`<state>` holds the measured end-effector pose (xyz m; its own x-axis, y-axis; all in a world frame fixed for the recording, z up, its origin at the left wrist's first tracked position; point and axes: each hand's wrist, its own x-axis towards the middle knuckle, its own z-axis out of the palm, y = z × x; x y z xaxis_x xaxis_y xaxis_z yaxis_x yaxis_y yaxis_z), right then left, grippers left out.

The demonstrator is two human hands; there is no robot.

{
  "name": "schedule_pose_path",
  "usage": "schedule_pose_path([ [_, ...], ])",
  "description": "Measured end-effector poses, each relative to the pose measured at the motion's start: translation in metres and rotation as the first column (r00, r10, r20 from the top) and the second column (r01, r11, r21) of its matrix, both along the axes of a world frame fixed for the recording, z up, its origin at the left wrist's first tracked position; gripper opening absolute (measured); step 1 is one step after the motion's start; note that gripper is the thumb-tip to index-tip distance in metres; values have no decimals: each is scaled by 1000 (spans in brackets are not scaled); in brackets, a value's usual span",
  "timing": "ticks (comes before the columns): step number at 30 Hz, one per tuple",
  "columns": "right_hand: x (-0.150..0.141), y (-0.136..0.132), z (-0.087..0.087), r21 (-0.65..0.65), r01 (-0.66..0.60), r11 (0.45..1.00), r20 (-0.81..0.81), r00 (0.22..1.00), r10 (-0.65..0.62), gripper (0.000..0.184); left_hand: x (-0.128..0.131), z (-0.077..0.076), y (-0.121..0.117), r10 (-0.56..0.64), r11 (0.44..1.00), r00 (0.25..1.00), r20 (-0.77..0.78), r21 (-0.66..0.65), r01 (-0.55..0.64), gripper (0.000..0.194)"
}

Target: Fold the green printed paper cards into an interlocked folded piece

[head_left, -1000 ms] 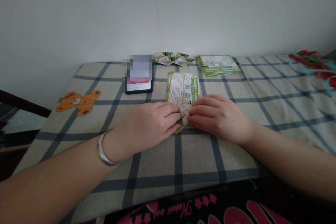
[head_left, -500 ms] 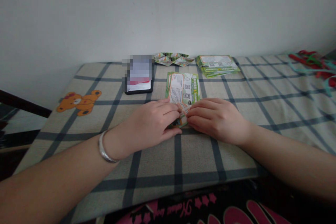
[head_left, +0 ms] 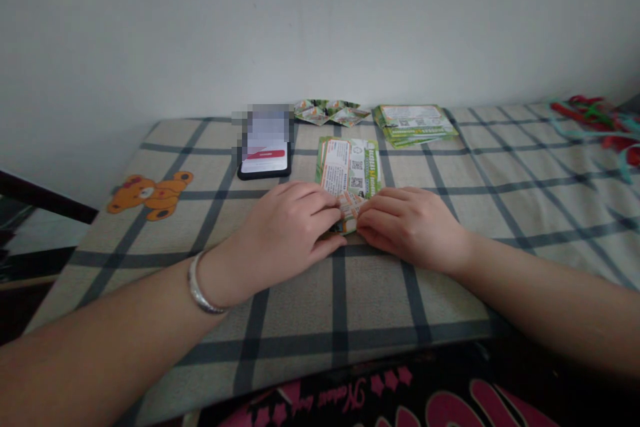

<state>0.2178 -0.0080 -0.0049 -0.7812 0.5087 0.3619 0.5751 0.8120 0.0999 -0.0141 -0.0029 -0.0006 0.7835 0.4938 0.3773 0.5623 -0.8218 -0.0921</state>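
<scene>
A green and white printed leaflet (head_left: 345, 167) lies on the checked tablecloth in front of me. At its near end a small folded piece of printed paper (head_left: 351, 203) shows between my hands. My left hand (head_left: 295, 223), with a silver bangle at the wrist, grips the left side of that paper, fingers bent. From the right, my right hand (head_left: 413, 223) pinches the other side with its fingers pressed together. My fingers cover most of the folded paper, and its exact shape is hidden.
A phone (head_left: 266, 147) lies beyond my left hand. Behind the leaflet sit folded paper pieces (head_left: 331, 112) and a stack of leaflets (head_left: 415, 123), near the wall. A bear cutout (head_left: 150, 195) is at left; red, green and pale blue strips (head_left: 600, 120) lie at far right.
Both hands have shifted only slightly around the folded paper, and a little more of it shows between them. The leaflets and phone keep their places.
</scene>
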Motion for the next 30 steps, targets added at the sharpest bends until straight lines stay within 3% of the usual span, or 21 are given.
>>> schedule_pose_path([
  [7,4,0,0,-54,37,998,-12,999,-38,19,-3,-6,7,-29,999,1000,4,-19,30,27],
  [13,7,1,1,-67,69,995,-2,998,-69,25,-7,-8,10,-53,997,998,31,-60,55,27],
  [18,7,2,0,-75,70,995,-13,997,-71,28,-7,-6,9,-65,998,998,26,-17,65,25],
  [30,4,2,0,3,84,996,14,996,-84,24,-1,-2,8,-52,998,999,2,-23,52,23],
])
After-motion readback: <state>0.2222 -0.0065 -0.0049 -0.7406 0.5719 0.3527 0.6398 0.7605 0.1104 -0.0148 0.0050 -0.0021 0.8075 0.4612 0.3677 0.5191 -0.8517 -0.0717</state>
